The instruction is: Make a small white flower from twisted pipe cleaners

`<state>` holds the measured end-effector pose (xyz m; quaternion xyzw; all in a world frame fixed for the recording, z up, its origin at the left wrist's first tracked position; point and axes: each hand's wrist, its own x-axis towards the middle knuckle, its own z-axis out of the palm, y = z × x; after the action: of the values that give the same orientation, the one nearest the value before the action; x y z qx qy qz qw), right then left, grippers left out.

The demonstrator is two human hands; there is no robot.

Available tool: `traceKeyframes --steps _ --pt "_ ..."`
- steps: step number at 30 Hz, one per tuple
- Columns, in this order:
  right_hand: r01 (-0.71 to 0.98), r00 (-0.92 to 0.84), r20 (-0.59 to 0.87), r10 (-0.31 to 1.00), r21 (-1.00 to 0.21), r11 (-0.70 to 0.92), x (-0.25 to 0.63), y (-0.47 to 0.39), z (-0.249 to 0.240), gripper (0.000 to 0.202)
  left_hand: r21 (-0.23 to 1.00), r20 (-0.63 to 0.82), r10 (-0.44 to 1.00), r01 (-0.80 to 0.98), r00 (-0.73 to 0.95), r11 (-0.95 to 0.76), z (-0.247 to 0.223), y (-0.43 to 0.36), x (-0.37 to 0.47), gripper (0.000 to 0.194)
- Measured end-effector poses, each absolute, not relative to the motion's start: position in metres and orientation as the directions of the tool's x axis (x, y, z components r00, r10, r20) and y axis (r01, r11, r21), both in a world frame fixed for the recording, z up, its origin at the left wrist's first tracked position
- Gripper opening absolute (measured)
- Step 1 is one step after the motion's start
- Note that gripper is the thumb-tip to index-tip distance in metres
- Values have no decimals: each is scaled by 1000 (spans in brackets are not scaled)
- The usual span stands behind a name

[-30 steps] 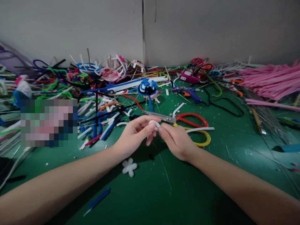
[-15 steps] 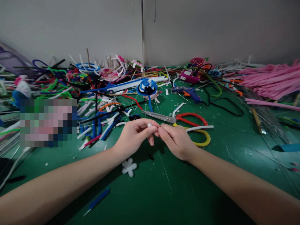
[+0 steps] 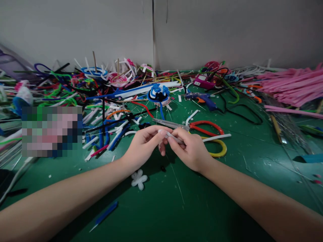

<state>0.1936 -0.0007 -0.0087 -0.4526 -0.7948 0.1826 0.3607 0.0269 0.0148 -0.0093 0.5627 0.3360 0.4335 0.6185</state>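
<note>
A white pipe cleaner (image 3: 217, 137) runs between my two hands, its free end sticking out to the right past my right hand over the scissors' yellow handle. My left hand (image 3: 142, 144) pinches its other end between thumb and fingers. Close beside it, my right hand (image 3: 193, 148) grips the same pipe cleaner, thumb against fingers. Just behind my hands lie scissors (image 3: 173, 125) with one red and one yellow handle. Below my left wrist, a white fuzzy flower shape (image 3: 139, 180) rests on the green table (image 3: 161, 208).
Cut pipe cleaner pieces (image 3: 117, 136) are strewn to the left. A blue-and-white looped piece (image 3: 158, 95) and a blue glue gun (image 3: 205, 101) lie farther back. Pink pipe cleaners (image 3: 292, 85) are heaped at right. A thin blue tool (image 3: 107, 214) lies near the front.
My right fingers have shifted slightly and opened up the view of the pipe cleaner; more of its white length shows between my hands. The other things look unmoved.
</note>
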Motion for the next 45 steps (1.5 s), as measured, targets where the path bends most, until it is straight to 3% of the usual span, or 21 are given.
traceKeyframes --steps 10,21,32,39,45 --pt "566 -226 427 876 -675 474 192 -3 -9 16 986 92 919 -162 383 -32 -10 15 28 11" --pt "591 -278 521 807 -569 572 192 2 -9 16 996 86 927 -22 366 -84 -2 13 30 9" --pt "587 -309 442 842 -608 535 193 3 -10 22 995 61 930 48 362 -83 -1 11 31 9" --pt "607 -363 421 832 -571 553 194 2 -12 32 991 50 888 86 457 -100 -1 13 30 9" --pt "617 -380 374 846 -579 533 195 2 -12 29 991 45 883 92 467 -99 -2 14 29 10"
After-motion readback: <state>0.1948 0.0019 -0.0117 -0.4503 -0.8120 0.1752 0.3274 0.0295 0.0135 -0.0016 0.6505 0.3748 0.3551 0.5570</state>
